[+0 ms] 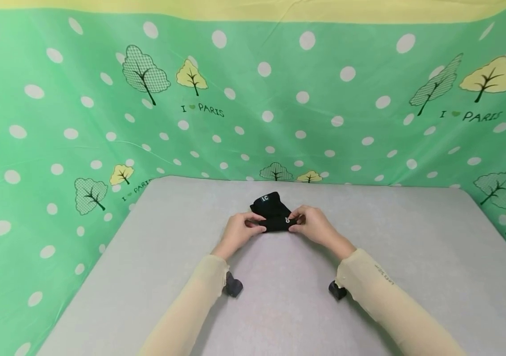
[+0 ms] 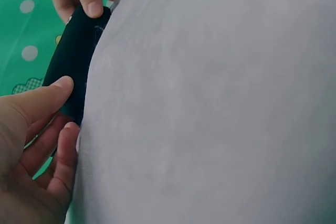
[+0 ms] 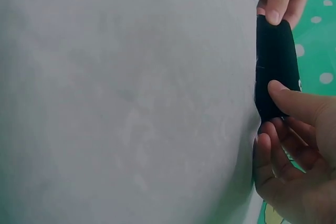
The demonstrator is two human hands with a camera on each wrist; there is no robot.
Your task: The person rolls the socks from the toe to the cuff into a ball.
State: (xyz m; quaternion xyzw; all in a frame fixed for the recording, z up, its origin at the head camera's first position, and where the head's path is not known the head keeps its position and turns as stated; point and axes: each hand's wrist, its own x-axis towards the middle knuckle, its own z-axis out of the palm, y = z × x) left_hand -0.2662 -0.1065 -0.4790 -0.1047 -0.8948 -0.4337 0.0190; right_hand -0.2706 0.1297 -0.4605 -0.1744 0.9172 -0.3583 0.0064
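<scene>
Near the far edge of the table, a pair of black socks [image 1: 272, 201] with small white letters lies folded into a compact bundle. My left hand [image 1: 241, 232] pinches the left end of the near fold between thumb and fingers. At the opposite end, my right hand [image 1: 317, 226] pinches the fold beside a white mark. In the left wrist view the black fabric [image 2: 72, 59] stretches as a smooth band between both hands, the left thumb pressed on its face. From the right wrist, the right thumb [image 3: 286, 97] lies on the same band. Fingertips behind the fabric are partly hidden.
A grey cloth-covered table [image 1: 279, 306] spreads under both arms. Behind it hangs a green dotted curtain [image 1: 244, 99] printed with trees. Dark camera pieces [image 1: 234, 286] sit at the cuffs of the cream sleeves [image 1: 186, 306].
</scene>
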